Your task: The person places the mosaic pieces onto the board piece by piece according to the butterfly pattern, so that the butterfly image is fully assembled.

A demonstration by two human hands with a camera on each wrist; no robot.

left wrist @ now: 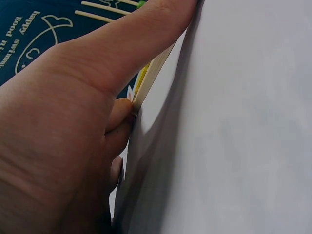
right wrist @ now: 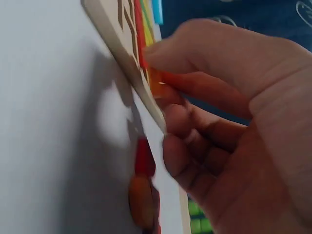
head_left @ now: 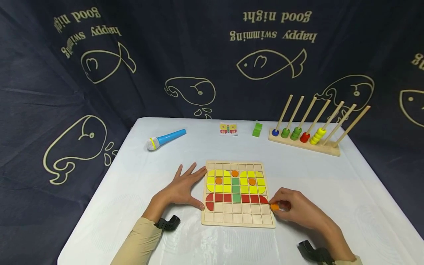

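A wooden grid board (head_left: 223,218) lies on the table with yellow, red and green tiles and orange discs forming a butterfly-like pattern. My left hand (head_left: 181,188) spreads out along its left side, thumb and fingertips at the edge; the left wrist view has the thumb stretched along the board's side. At the right edge, my right hand (head_left: 299,208) pinches an orange piece (right wrist: 155,82) between thumb and fingers, right at the rim beside the red row. Below this hand, in the right wrist view, lie a red piece (right wrist: 145,157) and a blurred orange piece (right wrist: 141,201).
Behind the board are a blue toy microphone (head_left: 170,137), a butterfly picture card (head_left: 228,129) and green blocks (head_left: 257,129). A wooden peg rack (head_left: 304,143) with coloured beads stands at the back right. Dark printed cloth (head_left: 185,44) hangs behind the white table (head_left: 159,162).
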